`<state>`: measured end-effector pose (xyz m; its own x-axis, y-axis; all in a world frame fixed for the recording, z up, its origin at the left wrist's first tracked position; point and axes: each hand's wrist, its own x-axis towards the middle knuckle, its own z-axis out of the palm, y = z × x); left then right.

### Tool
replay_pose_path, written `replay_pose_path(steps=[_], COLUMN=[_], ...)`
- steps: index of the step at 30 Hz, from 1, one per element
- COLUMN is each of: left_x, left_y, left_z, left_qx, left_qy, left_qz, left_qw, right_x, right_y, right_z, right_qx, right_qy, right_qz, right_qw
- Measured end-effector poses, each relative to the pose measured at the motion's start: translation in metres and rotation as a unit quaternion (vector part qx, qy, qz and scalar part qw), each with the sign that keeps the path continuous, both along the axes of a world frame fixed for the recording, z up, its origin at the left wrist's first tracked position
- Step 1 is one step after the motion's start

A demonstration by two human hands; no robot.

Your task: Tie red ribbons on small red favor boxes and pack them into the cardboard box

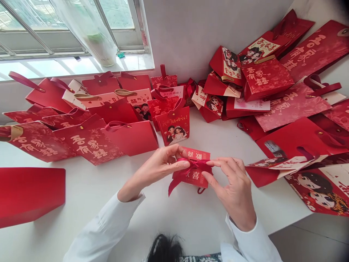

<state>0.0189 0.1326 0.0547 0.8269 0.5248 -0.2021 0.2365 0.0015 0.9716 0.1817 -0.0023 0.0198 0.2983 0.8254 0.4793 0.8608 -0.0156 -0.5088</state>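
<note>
A small red gift box (194,179) with pale printed characters lies on the white table in front of me. Across its middle runs a dark red ribbon (178,179) tied in a bow, one tail hanging toward the lower left. My left hand (163,162) pinches the bow's left loop between thumb and fingers. On the other side, my right hand (230,182) has its index fingertip at the right loop, the thumb a little apart below it. A short dark red cord loop shows under the box's near edge.
Rows of red gift bags (92,142) stand at the back left, with a small couple-print bag (176,127) just beyond my hands. More bags (268,78) are heaped at the right. A large red box (32,194) sits at the left edge of the white table (109,193).
</note>
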Motion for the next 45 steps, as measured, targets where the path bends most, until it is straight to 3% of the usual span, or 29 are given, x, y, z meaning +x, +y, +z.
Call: replay_pose_path(steps=[5,9,14,19,26,30,35,45], left_x=[0.002,0.003,0.005,0.007,0.012,0.016,0.02,0.014], left_y=[0.002,0.003,0.002,0.002,0.001,-0.002,-0.002,0.002], left_z=[-0.006,-0.006,-0.003,-0.003,-0.013,-0.023,-0.03,-0.017], left_qx=[0.11,0.057,0.001,0.025,-0.017,-0.043,-0.019,-0.046], left_qy=[0.048,0.042,0.043,0.06,0.05,0.031,0.047,0.057], left_qz=[0.001,-0.012,-0.009,0.003,0.023,0.061,0.08,0.046], left_qw=[0.993,0.997,0.999,0.998,0.998,0.997,0.996,0.996], right_x=[-0.007,-0.01,-0.02,-0.029,-0.033,-0.037,-0.04,-0.038], right_y=[0.004,0.002,-0.005,-0.006,-0.011,-0.011,-0.01,-0.016], right_z=[-0.003,0.002,0.009,0.009,0.003,0.002,0.005,0.016], right_qx=[0.02,0.058,-0.005,-0.072,-0.089,-0.079,-0.094,-0.158], right_qy=[-0.074,-0.129,0.045,0.234,0.32,0.278,0.201,0.138], right_qz=[-0.012,-0.018,0.005,-0.017,-0.013,-0.022,0.004,0.017], right_qw=[0.997,0.99,0.999,0.969,0.943,0.957,0.975,0.978])
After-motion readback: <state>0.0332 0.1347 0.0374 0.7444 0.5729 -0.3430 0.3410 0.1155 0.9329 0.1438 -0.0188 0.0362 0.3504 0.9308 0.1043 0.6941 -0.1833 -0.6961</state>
